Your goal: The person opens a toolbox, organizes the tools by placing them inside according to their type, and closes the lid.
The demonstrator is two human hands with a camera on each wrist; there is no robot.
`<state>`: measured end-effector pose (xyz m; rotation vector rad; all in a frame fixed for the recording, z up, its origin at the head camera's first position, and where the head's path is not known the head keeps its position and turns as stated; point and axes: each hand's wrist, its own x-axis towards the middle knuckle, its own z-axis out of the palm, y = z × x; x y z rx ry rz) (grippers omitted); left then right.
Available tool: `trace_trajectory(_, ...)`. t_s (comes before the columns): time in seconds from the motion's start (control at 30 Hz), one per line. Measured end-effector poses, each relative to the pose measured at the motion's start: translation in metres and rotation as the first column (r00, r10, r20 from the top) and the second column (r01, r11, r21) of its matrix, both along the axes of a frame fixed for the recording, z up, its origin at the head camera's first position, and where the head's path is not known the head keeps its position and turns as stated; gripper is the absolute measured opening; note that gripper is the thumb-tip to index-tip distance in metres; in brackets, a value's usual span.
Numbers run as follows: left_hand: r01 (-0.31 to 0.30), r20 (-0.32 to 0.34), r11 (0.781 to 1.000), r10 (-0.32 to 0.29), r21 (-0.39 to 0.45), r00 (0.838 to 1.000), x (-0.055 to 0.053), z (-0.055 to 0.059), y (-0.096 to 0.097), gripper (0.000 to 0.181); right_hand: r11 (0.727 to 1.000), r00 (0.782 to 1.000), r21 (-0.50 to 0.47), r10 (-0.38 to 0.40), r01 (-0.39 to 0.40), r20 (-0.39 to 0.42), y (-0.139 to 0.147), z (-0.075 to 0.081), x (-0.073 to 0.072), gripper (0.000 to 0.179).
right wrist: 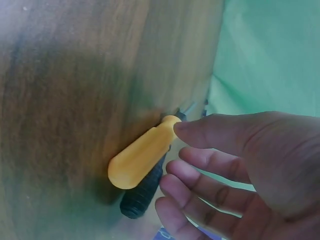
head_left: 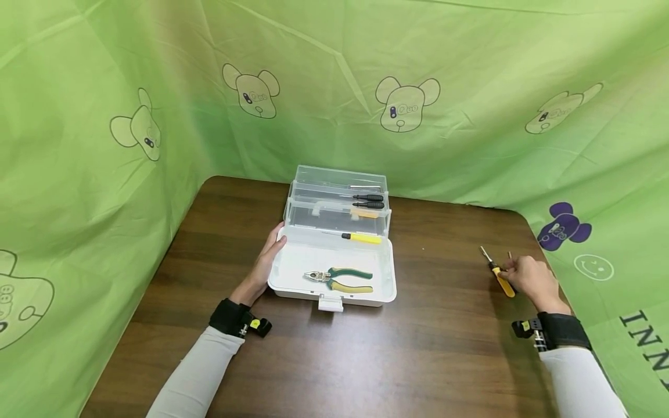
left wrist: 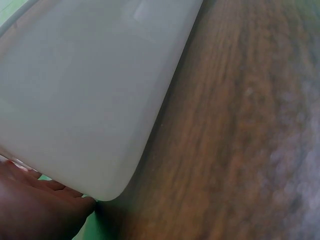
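Note:
A white plastic toolbox [head_left: 325, 297] stands with its clear lid [head_left: 342, 174] raised. My left hand [head_left: 264, 266] grips its left side, thumb at the rim and fingers along the outer wall. Inside the box lie pliers [head_left: 351, 288] with green and yellow handles, and a yellow screwdriver [head_left: 366, 238] lies along the back edge. At the right of the table my right hand [head_left: 532, 281] pinches a yellow-handled screwdriver [right wrist: 142, 156], thumb on the handle's neck. Right beside it, partly hidden behind the yellow handle, is a black-handled screwdriver [right wrist: 137, 202], close to my curled fingers.
Black screwdrivers [head_left: 369, 198] and an orange-yellow handle [head_left: 364, 214] show in the lid's tray area. The box's latch [head_left: 331, 303] hangs at the front. A green printed cloth [head_left: 334, 69] rises behind and beside the brown wooden table [head_left: 428, 354].

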<state>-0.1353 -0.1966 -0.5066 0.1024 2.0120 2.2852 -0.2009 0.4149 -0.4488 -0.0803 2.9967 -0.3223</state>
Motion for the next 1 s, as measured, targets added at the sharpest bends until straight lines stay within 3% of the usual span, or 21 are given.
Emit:
trace_trajectory(0.5, 0.006, 0.016, 1.0, -0.005, -0.019, 1.0, 0.0, 0.001, -0.001, 0.067, 0.997, 0.995, -0.003, -0.071, 0.071, -0.075, -0.007, -0.014, 0.005, 0.018)
trace_trajectory(1.0, 0.005, 0.022, 0.999, -0.004, -0.036, 1.0, -0.001, 0.002, -0.001, 0.068, 0.997, 0.985, -0.007, -0.082, 0.082, -0.149, -0.02, -0.025, 0.014, 0.025)
